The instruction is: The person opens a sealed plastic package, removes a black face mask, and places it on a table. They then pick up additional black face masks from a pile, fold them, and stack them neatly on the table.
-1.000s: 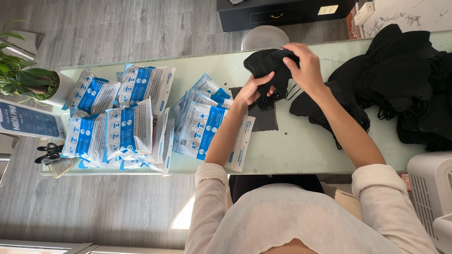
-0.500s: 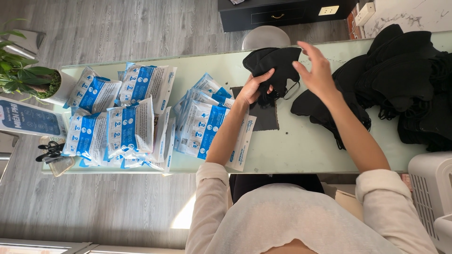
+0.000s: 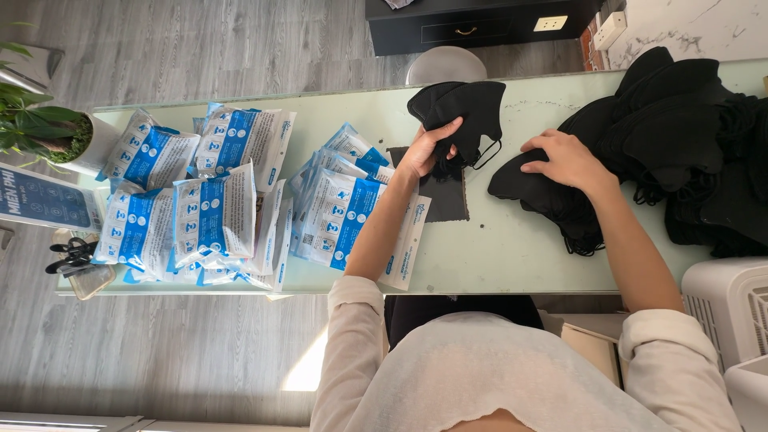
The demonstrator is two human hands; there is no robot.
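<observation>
While the camera looks straight down from above the person's head, these lines tell what lies below.

Surface: a long pale green glass-topped table (image 3: 496, 248), glossy, with faint scuffs near its far edge.
Left hand: the left hand (image 3: 428, 148) has its fingers curled around a small stack of black face masks (image 3: 464, 108), held just above the tabletop at the middle of the table.
Right hand: the right hand (image 3: 564, 160) rests palm down, fingers spread and loosely bent, on the near edge of a big heap of black masks (image 3: 680, 136); it presses on them and I cannot tell if it pinches one.
Under the stack: a flat dark grey pouch (image 3: 444, 196) lies on the glass, just below the left hand.
Left half of table: many blue-and-white sealed packets (image 3: 216, 200) lie overlapping in loose piles, the nearest pile (image 3: 344, 216) touching the left forearm.
Table's left end: a potted green plant (image 3: 44, 128) in a white pot, a blue printed card (image 3: 44, 204) and a clear cup with black scissors (image 3: 72, 256).
Floor: grey wood-look planks (image 3: 160, 352) all around, with a patch of sunlight near the person.
Far side: a dark cabinet (image 3: 480, 24) and a round grey stool (image 3: 444, 64) pushed up to the table.
Right side: a white ribbed plastic appliance (image 3: 732, 312) beside the right arm.
Person: light long sleeves (image 3: 352, 352), seated at the near edge.
</observation>
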